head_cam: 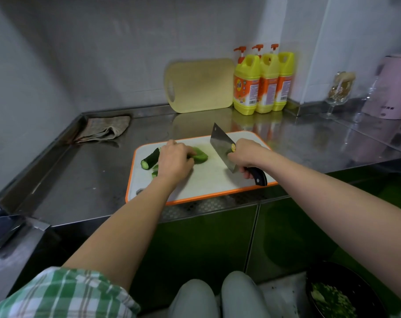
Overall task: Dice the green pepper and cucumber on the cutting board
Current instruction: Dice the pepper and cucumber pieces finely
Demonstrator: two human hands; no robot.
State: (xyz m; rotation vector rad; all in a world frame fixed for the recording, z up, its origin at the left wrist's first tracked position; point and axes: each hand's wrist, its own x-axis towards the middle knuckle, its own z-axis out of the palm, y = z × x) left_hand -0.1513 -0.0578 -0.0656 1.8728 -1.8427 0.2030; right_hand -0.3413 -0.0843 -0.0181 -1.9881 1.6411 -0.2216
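Note:
A white cutting board with an orange rim (213, 180) lies on the steel counter. My left hand (174, 160) presses down on a light green pepper piece (200, 154) near the board's middle. A dark cucumber chunk (150, 159) lies at the board's left, with small cut bits (155, 172) just in front of it. My right hand (245, 157) grips the black handle of a cleaver (224, 148). The blade is raised and tilted, to the right of the pepper and apart from it.
A yellow board (199, 84) leans on the back wall beside three yellow soap bottles (262, 81). A folded cloth (103, 129) lies at the back left. A glass (338, 92) and pink appliance (392, 88) stand far right. A black bin (339, 292) with green scraps sits on the floor.

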